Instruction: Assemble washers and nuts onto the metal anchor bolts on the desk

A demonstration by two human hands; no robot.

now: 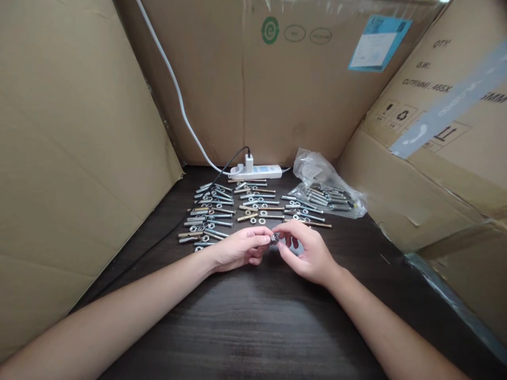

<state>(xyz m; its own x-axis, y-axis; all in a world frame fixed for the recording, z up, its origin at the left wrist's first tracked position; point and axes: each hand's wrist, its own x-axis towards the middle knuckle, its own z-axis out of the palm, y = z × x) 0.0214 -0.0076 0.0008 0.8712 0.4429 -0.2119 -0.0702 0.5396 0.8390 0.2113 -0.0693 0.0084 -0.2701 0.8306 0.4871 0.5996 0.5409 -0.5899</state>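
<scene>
While cardboard boxes (pixel 293 95) wall in the dark table (pixel 253 327), a clear plastic bag (pixel 312 166) slumps at its far right. My left hand (pixel 241 248) pinches a small metal piece (pixel 274 239), nearer me than the loose bolts (pixel 272 217); my right hand (pixel 309 250) bends its fingertips around that piece, whether gripping I cannot tell. Such a shallow pinch could slip if I twist unevenly, dropping it among the washers (pixel 262 221).
</scene>
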